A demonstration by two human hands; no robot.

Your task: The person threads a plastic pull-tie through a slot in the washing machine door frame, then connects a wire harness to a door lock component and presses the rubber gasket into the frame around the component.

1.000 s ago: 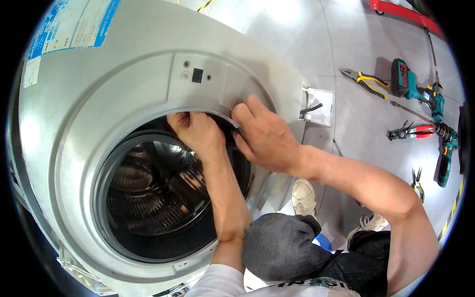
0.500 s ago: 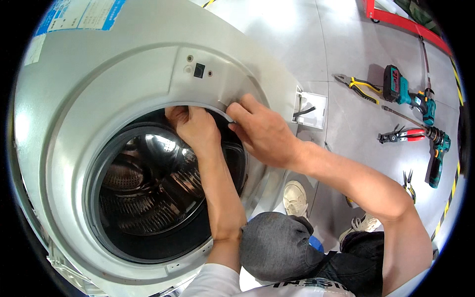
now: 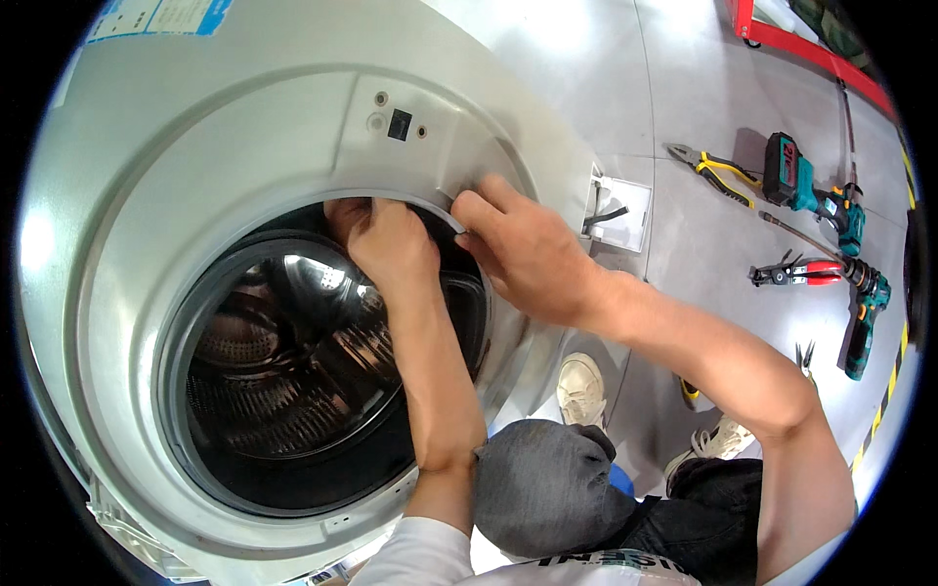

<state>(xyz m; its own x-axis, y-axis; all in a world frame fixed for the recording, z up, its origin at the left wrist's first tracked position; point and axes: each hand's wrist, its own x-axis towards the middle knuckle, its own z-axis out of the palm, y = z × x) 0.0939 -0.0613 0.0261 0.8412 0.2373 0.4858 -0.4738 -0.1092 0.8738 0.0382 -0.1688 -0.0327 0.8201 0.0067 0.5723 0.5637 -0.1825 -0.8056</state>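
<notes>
Hands, left [image 3: 391,249] and right [image 3: 528,254], grip door gasket [image 3: 430,203].

Got both hands, left [image 3: 391,249] and right [image 3: 523,249], gripping the grey door gasket [image 3: 438,205] up top of the washing machine [image 3: 244,127] opening.

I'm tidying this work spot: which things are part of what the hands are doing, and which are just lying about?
In hand:
- left hand and right hand on the grey door seal
- washing machine front
- steel drum

Lying about, on the floor:
- two teal drills
- yellow-handled pliers
- red-handled pliers
</notes>
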